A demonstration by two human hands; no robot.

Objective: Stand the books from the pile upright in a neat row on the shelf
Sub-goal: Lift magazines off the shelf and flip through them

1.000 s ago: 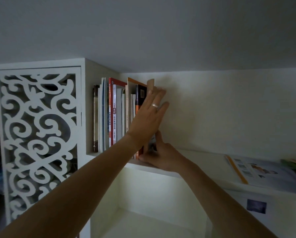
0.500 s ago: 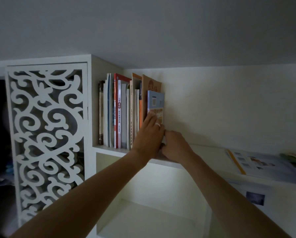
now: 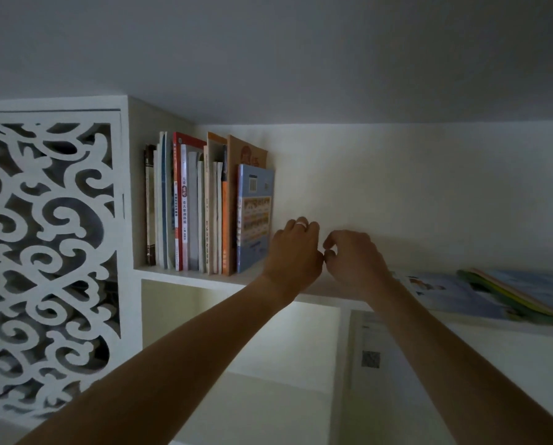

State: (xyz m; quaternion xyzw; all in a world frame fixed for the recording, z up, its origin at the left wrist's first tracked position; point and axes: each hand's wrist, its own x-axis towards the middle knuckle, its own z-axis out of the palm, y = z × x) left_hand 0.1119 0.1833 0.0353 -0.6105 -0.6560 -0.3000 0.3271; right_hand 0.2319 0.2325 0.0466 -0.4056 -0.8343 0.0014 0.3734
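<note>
Both hands, left (image 3: 292,252) and right (image 3: 353,256), are hovering loosely curled, holding nothing, beside the blue book (image 3: 255,216) ending the upright row. Pile (image 3: 480,292) is lying further right: thin, floppy, probably light; grip by the spines.

Bare forearms, ringed left grip (image 3: 296,252)

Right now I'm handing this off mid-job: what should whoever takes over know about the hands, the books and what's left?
Left hand: fingers loosely curled, holding nothing, just right of the blue book.
Right hand: curled, empty, beside the left.
Done: row of books stands upright at the shelf's left end, blue book last.
Left: the pile lies flat at the right; stand those after the blue book.
</note>
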